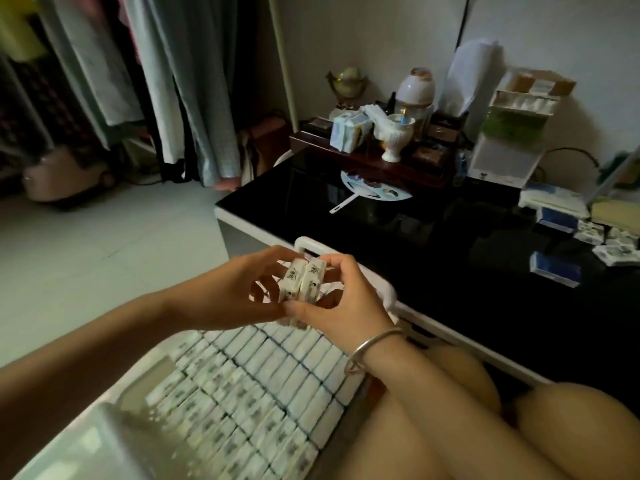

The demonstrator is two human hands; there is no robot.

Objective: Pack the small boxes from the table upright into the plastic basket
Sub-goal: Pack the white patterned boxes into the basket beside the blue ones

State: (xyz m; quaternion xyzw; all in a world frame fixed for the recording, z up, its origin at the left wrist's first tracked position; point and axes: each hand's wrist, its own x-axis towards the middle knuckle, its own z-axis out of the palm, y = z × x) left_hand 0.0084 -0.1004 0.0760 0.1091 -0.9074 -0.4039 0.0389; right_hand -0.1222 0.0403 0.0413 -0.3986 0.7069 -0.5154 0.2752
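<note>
both hands, left hand and right hand, pinch two small boxes side by side above the white plastic basket, at twelve o'clock of its packed upright rows.

You can read nothing for certain here: the 2 small boxes you hold over the basket carry dark printed characters on their top faces, too blurred to make out.

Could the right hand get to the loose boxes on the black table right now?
Probably not yet: the right hand and left hand are both closed on two small boxes, though nothing blocks the loose boxes.
</note>
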